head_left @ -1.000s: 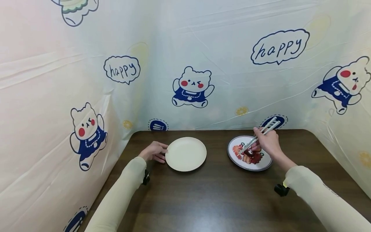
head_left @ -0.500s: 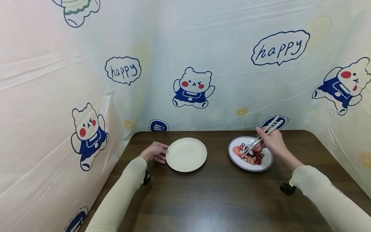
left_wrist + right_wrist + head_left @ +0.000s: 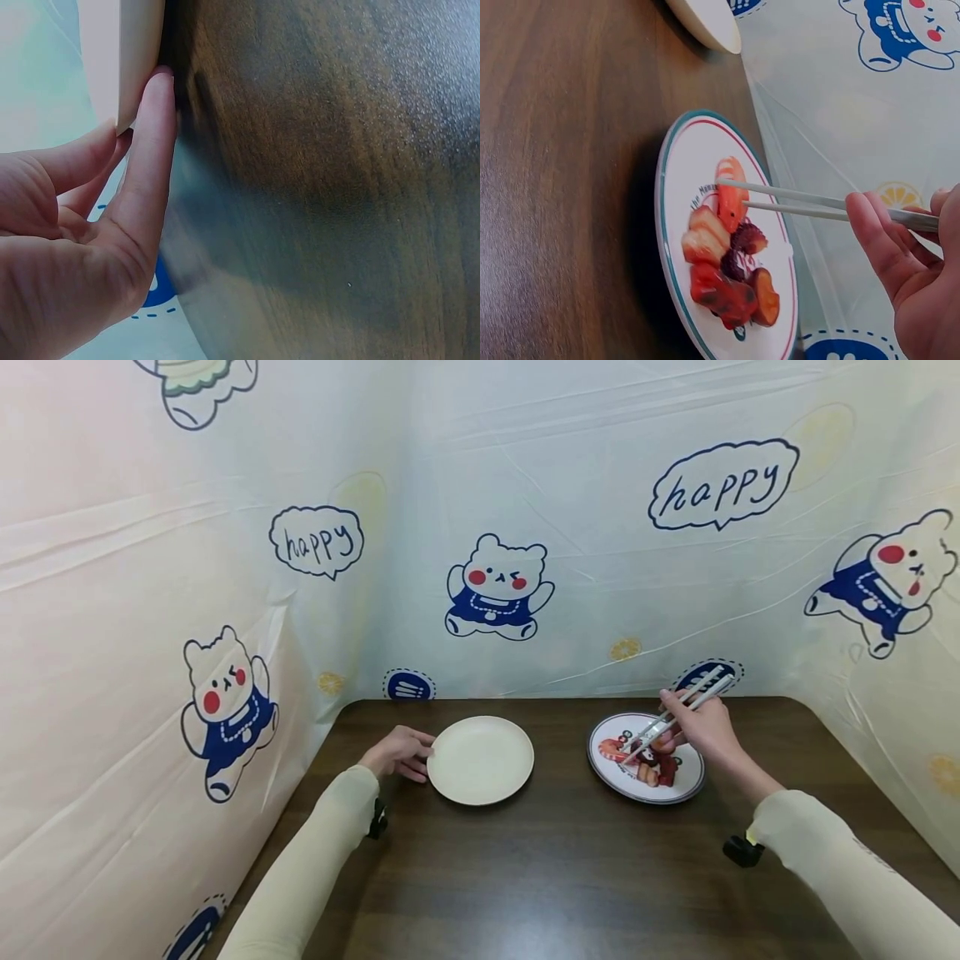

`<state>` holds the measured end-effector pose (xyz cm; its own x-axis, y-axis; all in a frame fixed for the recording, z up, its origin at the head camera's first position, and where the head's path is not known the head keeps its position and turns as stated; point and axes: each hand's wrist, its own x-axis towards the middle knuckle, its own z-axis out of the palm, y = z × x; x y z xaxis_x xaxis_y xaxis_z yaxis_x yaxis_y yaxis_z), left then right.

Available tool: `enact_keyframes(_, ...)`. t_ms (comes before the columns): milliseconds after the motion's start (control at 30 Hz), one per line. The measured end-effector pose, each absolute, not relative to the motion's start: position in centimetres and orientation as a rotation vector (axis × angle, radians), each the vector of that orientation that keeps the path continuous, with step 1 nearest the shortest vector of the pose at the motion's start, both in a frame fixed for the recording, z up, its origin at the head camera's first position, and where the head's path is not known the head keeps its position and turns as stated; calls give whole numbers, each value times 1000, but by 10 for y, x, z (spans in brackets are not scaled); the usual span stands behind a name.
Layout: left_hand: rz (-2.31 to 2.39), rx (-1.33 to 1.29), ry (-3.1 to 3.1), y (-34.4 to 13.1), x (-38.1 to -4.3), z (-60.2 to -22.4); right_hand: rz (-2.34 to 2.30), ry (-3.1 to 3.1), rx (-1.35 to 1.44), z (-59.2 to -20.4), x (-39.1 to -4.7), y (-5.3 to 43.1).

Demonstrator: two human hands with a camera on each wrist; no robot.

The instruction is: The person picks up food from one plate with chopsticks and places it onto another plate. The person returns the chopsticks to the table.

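Note:
My left hand (image 3: 397,753) pinches the left rim of a plain cream plate (image 3: 482,762); in the left wrist view the thumb touches the rim and a finger (image 3: 150,142) lies against the underside. My right hand (image 3: 705,727) holds a pair of pale chopsticks (image 3: 802,201) over a white plate (image 3: 618,727) with a dark rim line. Their tips are at an orange-striped shrimp (image 3: 730,214) on that plate. Beside it lie pale brown pieces (image 3: 705,240), dark purple-red pieces (image 3: 748,238), a glossy red piece (image 3: 724,296) and an orange-brown piece (image 3: 766,298).
Both plates stand on a dark wooden table (image 3: 525,877), apart from each other near its back edge. A printed curtain (image 3: 570,485) with cartoon bears hangs behind and at both sides. Each wrist carries a small black camera (image 3: 742,852).
My right hand has shifted slightly right and toward me, and the chopstick tips have moved right and come to the shrimp. My left hand and the cream plate have stayed put.

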<state>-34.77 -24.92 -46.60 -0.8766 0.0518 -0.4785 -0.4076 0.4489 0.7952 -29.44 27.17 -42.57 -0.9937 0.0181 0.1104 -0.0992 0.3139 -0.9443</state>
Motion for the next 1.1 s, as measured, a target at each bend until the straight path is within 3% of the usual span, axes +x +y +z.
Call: enact_keyframes(1100, 1399, -318, 2282, -248, -348, -465, 1642, -2521, 35, -428, -306, 250)
